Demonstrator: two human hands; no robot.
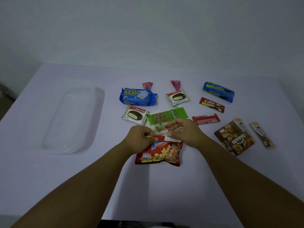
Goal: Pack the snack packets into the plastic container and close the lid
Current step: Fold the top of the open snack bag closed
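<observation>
White table (164, 195): both hands pinch potato-snack bag (158, 153).

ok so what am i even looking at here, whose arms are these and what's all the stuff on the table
This is one picture from a wide-angle camera worn on a person's head, looking down at their own two bare arms. There is no robot. The left hand and right hand both pinch the top edge of a red potato snack bag. On the pale table, farther out, lie loose snacks: a green nut packet, two Choco Pie packets, a blue wafer pack, a blue cookie pack, small red packets and a brown box. To the left sits the clear plastic container; nothing looks packed in it yet.
</observation>
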